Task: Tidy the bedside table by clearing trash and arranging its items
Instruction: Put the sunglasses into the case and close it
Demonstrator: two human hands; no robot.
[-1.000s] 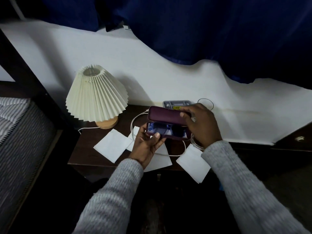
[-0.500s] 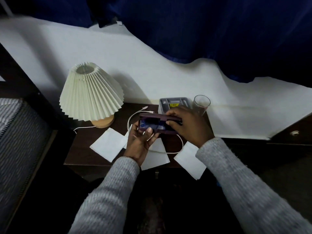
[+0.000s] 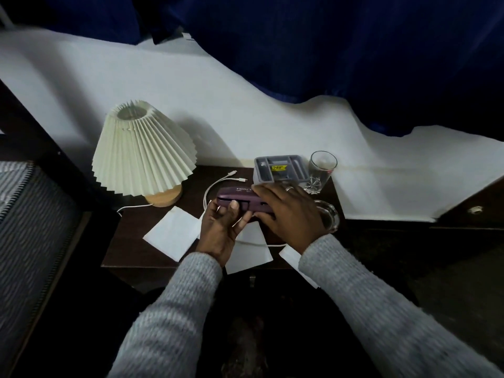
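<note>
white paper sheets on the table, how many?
3: first sheet front left by the lamp, second sheet under the hands, third sheet at the right sleeve. More may be hidden.

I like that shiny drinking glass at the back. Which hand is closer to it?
The right hand. It rests on the purple case just in front of the glass. The left hand holds the case's other end, farther off.

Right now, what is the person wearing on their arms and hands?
Both arms are covered to the wrist by long knitted sleeves in a light grey, speckled weave: the left sleeve and the right sleeve. The left hand is bare. The right hand wears a ring on one finger.
</note>
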